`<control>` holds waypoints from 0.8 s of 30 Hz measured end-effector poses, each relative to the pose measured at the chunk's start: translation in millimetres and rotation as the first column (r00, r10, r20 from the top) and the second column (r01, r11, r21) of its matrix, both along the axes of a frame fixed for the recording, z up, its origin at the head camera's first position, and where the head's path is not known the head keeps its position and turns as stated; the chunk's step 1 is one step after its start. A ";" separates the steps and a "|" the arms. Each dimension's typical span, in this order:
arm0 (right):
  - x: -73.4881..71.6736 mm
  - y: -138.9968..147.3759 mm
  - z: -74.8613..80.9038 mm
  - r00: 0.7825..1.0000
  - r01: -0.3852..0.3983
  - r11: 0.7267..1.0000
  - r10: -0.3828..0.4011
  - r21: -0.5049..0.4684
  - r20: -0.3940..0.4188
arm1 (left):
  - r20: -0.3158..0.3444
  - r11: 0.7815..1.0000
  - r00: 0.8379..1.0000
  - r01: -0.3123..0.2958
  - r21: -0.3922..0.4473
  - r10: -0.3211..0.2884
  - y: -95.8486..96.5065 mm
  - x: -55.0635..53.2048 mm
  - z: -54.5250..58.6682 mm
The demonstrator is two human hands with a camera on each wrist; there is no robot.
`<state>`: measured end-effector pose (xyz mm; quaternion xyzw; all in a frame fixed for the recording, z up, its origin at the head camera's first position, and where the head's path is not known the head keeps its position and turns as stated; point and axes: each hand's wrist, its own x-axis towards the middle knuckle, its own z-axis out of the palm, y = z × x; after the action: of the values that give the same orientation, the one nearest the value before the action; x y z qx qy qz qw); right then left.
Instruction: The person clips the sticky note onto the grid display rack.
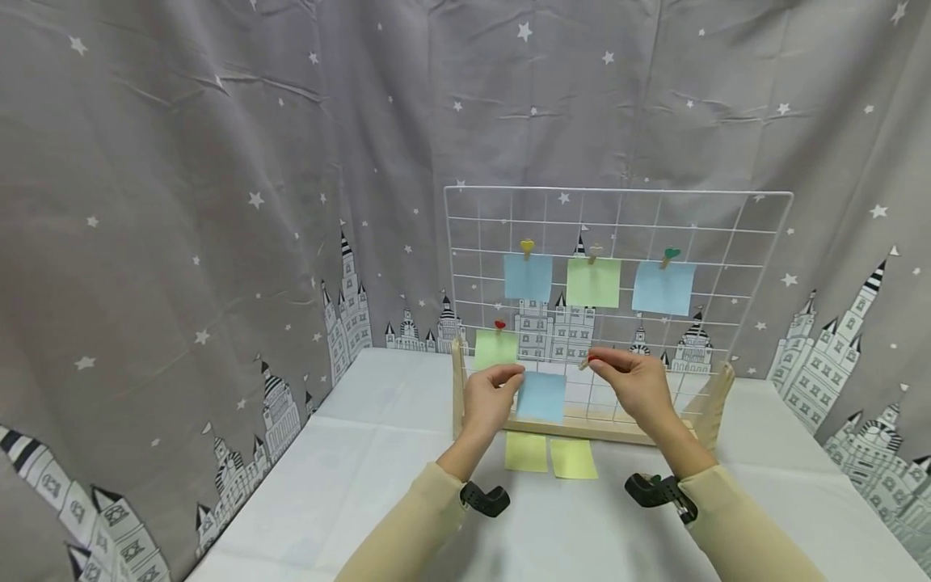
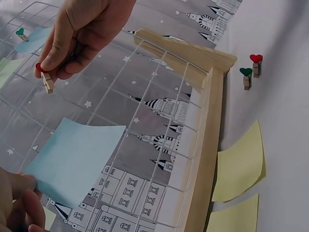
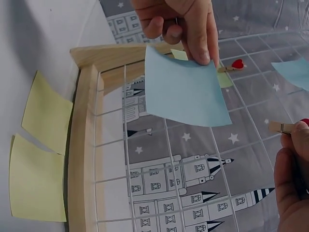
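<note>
Between thumb and fingers, my left hand [image 1: 489, 398] pinches a blue sticky note [image 1: 541, 396] by its left edge, in front of the lower part of a white wire grid [image 1: 618, 191]. To the right, my right hand [image 1: 640, 386] pinches a small wooden clothespin [image 2: 47, 81] with a red heart, its tip apart from the note. Clothespins with hearts hold two blue notes [image 1: 528, 277] and a green note [image 1: 592, 283] on the upper grid. Lower left, another green note [image 1: 496, 348] hangs under a red-heart clothespin [image 3: 232, 66], partly hidden by my left hand.
Two yellow sticky notes [image 1: 526, 452] lie on the white table before the grid's wooden base [image 1: 582, 428]. A green-heart clothespin [image 2: 246, 79] and a red-heart clothespin [image 2: 256, 66] lie beside the base. A grey curtain [image 1: 240, 162] hangs behind.
</note>
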<state>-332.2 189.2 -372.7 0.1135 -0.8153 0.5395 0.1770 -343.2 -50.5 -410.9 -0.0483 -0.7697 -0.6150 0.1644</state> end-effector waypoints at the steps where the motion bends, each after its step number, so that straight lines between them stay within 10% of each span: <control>1: -0.5 -0.9 0.5 1.000 0.000 1.000 0.000 -0.004 0.002 | -0.001 1.000 1.000 -0.001 0.003 0.001 0.4 -0.5 0.3; 24: -15.9 -17.0 -4.5 1.000 0.003 0.991 -0.003 -0.132 0.003 | -0.029 0.999 0.999 -0.022 0.025 0.023 11.8 -10.8 7.7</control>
<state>-348.1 172.2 -377.2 0.0994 -0.7784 0.5920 0.1838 -354.0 -38.6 -403.2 -0.0466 -0.7599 -0.6219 0.1832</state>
